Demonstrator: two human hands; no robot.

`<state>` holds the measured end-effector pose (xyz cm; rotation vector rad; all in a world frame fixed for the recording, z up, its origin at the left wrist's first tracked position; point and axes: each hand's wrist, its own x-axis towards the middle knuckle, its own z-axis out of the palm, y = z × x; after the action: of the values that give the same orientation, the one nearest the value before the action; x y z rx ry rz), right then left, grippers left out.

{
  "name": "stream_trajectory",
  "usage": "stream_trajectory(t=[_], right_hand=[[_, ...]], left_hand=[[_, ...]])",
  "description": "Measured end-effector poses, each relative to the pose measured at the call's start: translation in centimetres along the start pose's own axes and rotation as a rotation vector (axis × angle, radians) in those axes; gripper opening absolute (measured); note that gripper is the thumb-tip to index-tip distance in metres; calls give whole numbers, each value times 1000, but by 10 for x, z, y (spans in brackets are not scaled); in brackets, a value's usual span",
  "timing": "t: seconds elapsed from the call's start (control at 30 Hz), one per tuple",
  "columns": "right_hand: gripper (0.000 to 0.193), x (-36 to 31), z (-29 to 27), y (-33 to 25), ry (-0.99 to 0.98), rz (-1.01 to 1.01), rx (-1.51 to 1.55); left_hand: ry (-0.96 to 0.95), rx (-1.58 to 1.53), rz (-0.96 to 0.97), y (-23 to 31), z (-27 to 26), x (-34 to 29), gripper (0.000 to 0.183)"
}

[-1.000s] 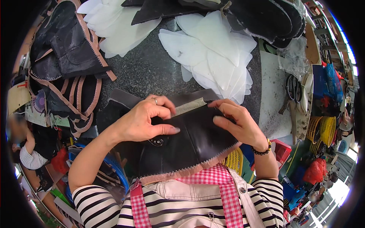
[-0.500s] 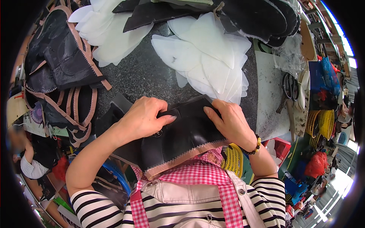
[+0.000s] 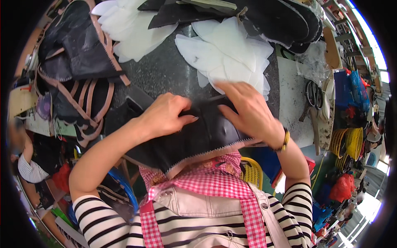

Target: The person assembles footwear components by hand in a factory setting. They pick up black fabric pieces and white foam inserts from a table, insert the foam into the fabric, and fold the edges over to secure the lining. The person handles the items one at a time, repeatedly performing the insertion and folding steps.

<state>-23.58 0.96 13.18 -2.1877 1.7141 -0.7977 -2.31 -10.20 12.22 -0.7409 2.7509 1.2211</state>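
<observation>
Black panel (image 3: 178,144), glossy like leather and edged below with a zigzag-cut pinkish-brown border, lies slanted across the near side of a dark speckled desk (image 3: 155,76), its lower rim reaching over a pink checked apron (image 3: 215,184) worn above a striped top. At its upper edge, the person's left hand (image 3: 165,113) is clamped on the panel, fingers curled at the edge and thumb laid along the face, while the right hand (image 3: 252,113), blurred and wearing a bracelet (image 3: 286,139), has its thumb and fingers apart, the thumb over the panel's face and the fingertips beyond the upper edge; whether those fingertips touch anything cannot be told. Beyond the hands, two fanned piles of white leaf-shaped sheets (image 3: 231,51) spread over the desk, with black pieces (image 3: 285,22) heaped at the far side. Dark panels with pinkish-brown trim (image 3: 76,56) are piled to the left, near a co-worker's striped sleeve (image 3: 32,170). To the right sit a pair of black-handled scissors (image 3: 313,93) and a crumpled clear plastic bag (image 3: 310,62), and below the desk's near edge shows a yellow basket (image 3: 253,171)
</observation>
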Motion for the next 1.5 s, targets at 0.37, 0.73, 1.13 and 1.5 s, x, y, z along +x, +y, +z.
stream_trajectory(t=[0.37, 0.73, 1.13, 1.5], right_hand=[[23, -15, -50, -55, -478, -177, 557], [25, -38, -75, -62, -510, 44, 579], [21, -28, -54, -98, -435, -394, 63], [17, 19, -59, -108, -179, -508, 59]], left_hand=[[-162, 20, -51, 58, -42, -90, 45], [-66, 135, 12, 82, -26, -118, 34], [49, 204, 102, 101, -29, -138, 19], [319, 354, 174, 102, -43, -133, 27]])
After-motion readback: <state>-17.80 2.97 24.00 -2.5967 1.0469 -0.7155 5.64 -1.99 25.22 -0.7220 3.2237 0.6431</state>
